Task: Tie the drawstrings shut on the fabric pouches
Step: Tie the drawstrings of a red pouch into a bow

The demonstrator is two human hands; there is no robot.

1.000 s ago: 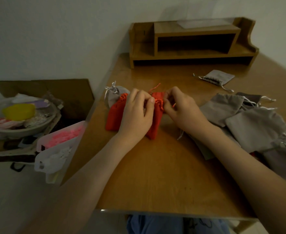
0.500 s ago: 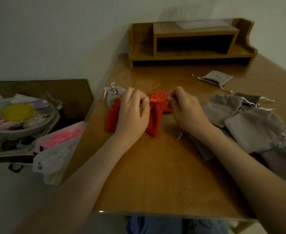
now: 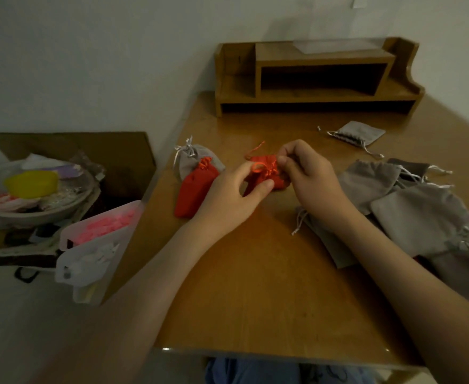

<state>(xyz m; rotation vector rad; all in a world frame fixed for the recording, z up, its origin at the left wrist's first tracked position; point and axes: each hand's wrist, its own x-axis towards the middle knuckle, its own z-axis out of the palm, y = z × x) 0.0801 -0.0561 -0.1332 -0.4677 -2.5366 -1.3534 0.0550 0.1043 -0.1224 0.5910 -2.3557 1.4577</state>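
Observation:
A small red pouch [image 3: 266, 173] lies gathered at the middle of the wooden desk [image 3: 255, 286]. My left hand [image 3: 227, 195] pinches a loop of its orange drawstring [image 3: 256, 168] between thumb and forefinger. Close on the pouch's right side, my right hand [image 3: 308, 178] pinches the cord at the gathered neck. A loose cord end [image 3: 256, 148] trails toward the wall. Left of it, a second red pouch [image 3: 194, 189] lies with its neck gathered. It partly covers a grey pouch [image 3: 191, 159] tied with a silver cord.
Several grey pouches [image 3: 410, 214] lie heaped at the desk's right side, one more [image 3: 358, 133] farther back. A wooden shelf unit [image 3: 316, 79] stands against the wall. Left of the desk sit a cardboard box of clutter [image 3: 33, 189] and a translucent bin [image 3: 97, 245].
My left hand has lifted off the two red pouches and now pinches a cord loop. The worked pouch has shifted right, away from the other red one.

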